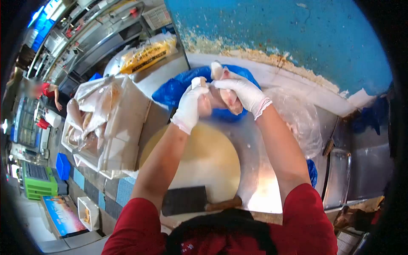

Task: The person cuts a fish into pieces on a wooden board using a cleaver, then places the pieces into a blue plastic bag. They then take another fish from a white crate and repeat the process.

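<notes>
My left hand (190, 106), in a white glove, is closed around a pale piece of raw meat (205, 106). Beside it my right hand (245, 91), gloved too, grips another pale raw meat piece (230, 100) with a pinkish cut side. Both hands are held close together over a blue plastic bag (170, 92) by the wall. Below them lies a round cutting board (216, 159), partly covered by my left forearm. On its near edge rests a cleaver (183, 200) with a wooden handle.
On the left stands a white foam box (127, 123) with plastic-wrapped raw poultry (91, 112). A clear plastic bag (299, 119) lies right of my right forearm. Behind is a yellow printed bag (146, 55). A person in red (50, 91) stands far left. A blue wall (280, 29) rises ahead.
</notes>
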The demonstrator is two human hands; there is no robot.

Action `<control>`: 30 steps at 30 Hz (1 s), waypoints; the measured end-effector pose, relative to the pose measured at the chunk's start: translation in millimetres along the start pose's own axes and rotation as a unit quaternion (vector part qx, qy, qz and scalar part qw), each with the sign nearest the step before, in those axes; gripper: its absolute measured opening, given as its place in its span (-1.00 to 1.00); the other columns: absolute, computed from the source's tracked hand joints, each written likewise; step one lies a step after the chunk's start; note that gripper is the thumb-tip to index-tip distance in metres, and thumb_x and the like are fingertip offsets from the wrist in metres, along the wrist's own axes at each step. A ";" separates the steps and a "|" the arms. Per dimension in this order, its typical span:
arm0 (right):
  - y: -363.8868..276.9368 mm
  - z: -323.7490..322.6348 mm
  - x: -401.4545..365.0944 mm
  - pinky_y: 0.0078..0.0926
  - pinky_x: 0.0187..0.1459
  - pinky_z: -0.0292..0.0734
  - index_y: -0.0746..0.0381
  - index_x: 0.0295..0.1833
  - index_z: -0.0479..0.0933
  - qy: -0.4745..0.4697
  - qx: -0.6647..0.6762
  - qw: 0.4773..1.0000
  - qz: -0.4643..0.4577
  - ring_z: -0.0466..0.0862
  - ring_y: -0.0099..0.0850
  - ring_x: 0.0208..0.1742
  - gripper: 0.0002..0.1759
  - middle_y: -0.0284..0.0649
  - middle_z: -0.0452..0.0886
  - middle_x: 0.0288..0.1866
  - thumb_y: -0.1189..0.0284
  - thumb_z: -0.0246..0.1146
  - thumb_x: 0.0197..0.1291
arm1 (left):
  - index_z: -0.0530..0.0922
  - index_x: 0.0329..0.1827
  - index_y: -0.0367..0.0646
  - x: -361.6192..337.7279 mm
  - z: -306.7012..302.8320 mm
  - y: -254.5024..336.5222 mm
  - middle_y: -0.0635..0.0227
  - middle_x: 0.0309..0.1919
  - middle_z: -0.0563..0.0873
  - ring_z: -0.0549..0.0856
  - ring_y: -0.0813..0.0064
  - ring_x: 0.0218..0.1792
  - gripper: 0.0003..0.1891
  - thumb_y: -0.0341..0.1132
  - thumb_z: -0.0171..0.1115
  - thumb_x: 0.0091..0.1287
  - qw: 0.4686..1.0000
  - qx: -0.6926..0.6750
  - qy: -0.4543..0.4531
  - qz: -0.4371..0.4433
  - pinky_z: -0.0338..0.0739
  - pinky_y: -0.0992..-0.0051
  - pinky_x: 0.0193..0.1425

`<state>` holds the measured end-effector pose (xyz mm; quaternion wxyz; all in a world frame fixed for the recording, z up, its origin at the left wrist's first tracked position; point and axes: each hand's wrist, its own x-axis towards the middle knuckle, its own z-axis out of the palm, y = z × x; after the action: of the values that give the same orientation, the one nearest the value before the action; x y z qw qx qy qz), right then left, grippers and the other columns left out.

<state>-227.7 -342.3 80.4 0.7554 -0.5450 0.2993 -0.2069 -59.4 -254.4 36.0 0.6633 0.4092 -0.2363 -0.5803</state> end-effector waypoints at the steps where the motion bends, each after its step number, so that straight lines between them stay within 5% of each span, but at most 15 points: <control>1: 1.7 -10.5 12.1 -0.61 0.09 0.43 0.17 0.23 0.54 0.023 -0.009 0.999 -0.020 0.55 -0.63 0.03 -0.52 -0.41 0.62 0.01 0.39 0.39 0.19 | 0.53 0.18 -0.07 29.5 -11.1 -6.8 0.48 -0.14 0.65 0.62 0.52 -0.11 -0.66 -0.46 0.13 0.34 0.999 -0.026 -0.025 0.034 0.54 0.53 0.00; 4: 59.0 -38.6 56.9 -0.57 0.18 0.43 0.20 0.41 0.42 0.069 -0.078 0.980 -0.167 0.58 -0.49 0.12 -0.31 -0.28 0.61 0.12 0.35 0.39 0.14 | 0.53 0.19 -0.06 97.7 -74.5 -52.4 0.44 -0.07 0.62 0.61 0.49 -0.04 -0.65 -0.50 0.13 0.34 0.961 -0.240 -0.101 -0.089 0.52 0.50 0.16; 5: 71.5 -47.8 59.4 -0.45 0.25 0.43 0.21 0.47 0.34 0.123 -0.214 0.969 -0.034 0.59 -0.30 0.23 -0.27 -0.11 0.58 0.21 0.29 0.32 0.19 | 0.53 0.19 -0.06 122.1 -107.4 -70.5 0.44 -0.07 0.62 0.61 0.49 -0.04 -0.65 -0.50 0.13 0.34 0.962 -0.242 -0.096 -0.088 0.52 0.50 0.16; 7: 98.9 -59.7 63.0 -0.19 0.30 0.45 0.18 0.36 0.42 0.113 -0.483 0.868 -0.029 0.57 -0.03 0.26 -0.47 0.05 0.57 0.20 0.28 0.20 0.29 | 0.48 0.26 -0.07 144.7 -152.7 -83.6 0.41 0.04 0.58 0.60 0.47 0.04 -0.62 -0.50 0.03 0.40 0.976 0.030 -0.215 0.002 0.52 0.44 0.24; 8: 107.0 -66.3 51.8 -0.10 0.30 0.45 0.16 0.31 0.45 0.095 -0.626 0.774 -0.021 0.55 0.05 0.25 -0.52 0.08 0.57 0.18 0.27 0.18 0.31 | 0.38 0.37 -0.08 146.6 -151.5 -78.5 0.38 0.11 0.57 0.58 0.42 0.12 -0.57 -0.42 0.04 0.44 0.989 0.111 -0.102 0.006 0.55 0.35 0.22; 10: 127.5 -73.8 48.5 -0.01 0.26 0.47 0.16 0.20 0.50 0.155 -0.660 0.724 -0.129 0.60 0.09 0.17 -0.60 0.09 0.59 0.11 0.27 0.20 0.30 | 0.19 0.58 -0.09 103.2 -77.1 -23.1 0.30 0.25 0.56 0.55 0.33 0.29 -0.41 -0.28 0.05 0.50 0.958 0.253 0.127 -0.041 0.60 0.17 0.20; 14: 94.2 -72.4 45.9 -0.01 0.10 0.54 0.24 0.14 0.62 0.106 -0.560 0.820 -0.063 0.69 0.09 -0.02 -0.57 0.20 0.68 -0.07 0.25 0.31 0.22 | 0.57 0.05 -0.16 74.1 -68.6 55.9 0.35 -0.24 0.69 0.73 0.38 -0.26 -0.81 -0.42 0.16 0.41 0.979 0.200 0.000 0.026 0.70 0.30 -0.24; 15: 73.4 -53.8 38.2 -0.08 0.06 0.56 0.39 0.06 0.61 0.222 -0.480 0.848 0.028 0.72 0.06 -0.10 -0.56 0.24 0.70 -0.18 0.32 0.37 0.13 | 0.40 0.40 -0.27 59.5 -58.2 65.5 0.10 0.11 0.67 0.77 0.09 -0.07 -0.58 -0.46 -0.04 0.49 0.934 0.357 -0.021 0.016 0.74 0.18 0.01; 18: 96.3 -95.1 66.1 -0.23 -0.03 0.59 0.46 0.08 0.55 0.317 -0.592 0.697 -0.251 0.73 -0.06 -0.19 -0.55 0.10 0.71 -0.17 0.39 0.38 0.14 | 0.57 0.24 -0.23 22.3 -77.7 67.4 0.15 -0.05 0.74 0.79 0.21 -0.12 -0.64 -0.40 0.18 0.39 0.926 0.295 -0.212 0.098 0.71 0.24 -0.02; 19: 90.5 -82.9 57.2 -0.28 -0.02 0.59 0.45 0.11 0.54 0.302 -0.550 0.728 -0.278 0.72 -0.12 -0.20 -0.56 0.05 0.71 -0.17 0.42 0.36 0.17 | 0.63 0.19 -0.20 -10.7 -64.5 68.2 0.18 -0.13 0.76 0.80 0.25 -0.13 -0.67 -0.40 0.22 0.37 0.907 0.351 -0.168 0.162 0.70 0.28 -0.03; 20: 80.8 -69.6 42.5 -0.32 -0.02 0.58 0.44 0.13 0.53 0.286 -0.508 0.755 -0.300 0.71 -0.17 -0.21 -0.57 0.01 0.71 -0.17 0.44 0.35 0.20 | 0.67 0.13 -0.17 -54.2 -44.6 85.6 0.22 -0.24 0.78 0.80 0.29 -0.16 -0.70 -0.41 0.24 0.34 0.737 0.588 -0.036 0.331 0.69 0.32 -0.04; 22: 68.4 -28.3 -2.7 -0.39 0.02 0.56 0.38 0.06 0.60 0.194 -0.390 0.883 -0.176 0.68 -0.32 -0.15 -0.72 -0.09 0.72 -0.17 0.53 0.29 0.25 | 0.72 0.01 -0.16 -110.2 -56.1 121.0 0.27 -0.40 0.76 0.78 0.29 -0.22 -0.78 -0.43 0.20 0.37 0.674 0.624 0.020 0.396 0.66 0.38 -0.03; 24: 80.1 -0.6 -47.9 -0.39 0.03 0.58 0.35 -0.07 0.66 0.136 -0.394 0.895 -0.160 0.70 -0.36 -0.12 -0.82 -0.14 0.73 -0.16 0.58 0.27 0.23 | 0.70 0.03 -0.16 -150.8 -93.3 173.4 0.22 -0.25 0.77 0.76 0.26 -0.22 -0.76 -0.44 0.23 0.35 0.597 0.694 0.051 0.400 0.66 0.37 -0.02; 27: 112.9 34.9 -119.8 -0.32 0.11 0.58 0.27 0.06 0.66 -0.008 -0.486 0.870 -0.078 0.72 -0.18 0.02 -0.68 0.02 0.71 -0.03 0.52 0.35 0.16 | 0.61 0.14 -0.19 -169.4 -218.0 237.1 0.08 -0.05 0.71 0.75 0.24 -0.11 -0.61 -0.49 0.29 0.20 0.710 0.636 0.182 0.241 0.65 0.37 0.01; 30: 131.1 89.1 -185.7 -0.18 0.11 0.55 0.24 0.32 0.51 -0.152 -0.594 0.787 -0.067 0.66 -0.05 0.02 -0.29 0.06 0.65 -0.04 0.29 0.49 0.02 | 0.54 0.21 -0.27 -175.7 -298.5 255.2 0.01 -0.07 0.70 0.72 0.11 -0.03 -0.44 -0.37 0.39 0.07 0.462 0.858 0.181 0.137 0.60 0.25 0.09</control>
<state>-305.7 -119.4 18.6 0.3027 -0.9291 0.2070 0.0473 285.2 -7.1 107.7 0.0774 0.8303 -0.5429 0.0995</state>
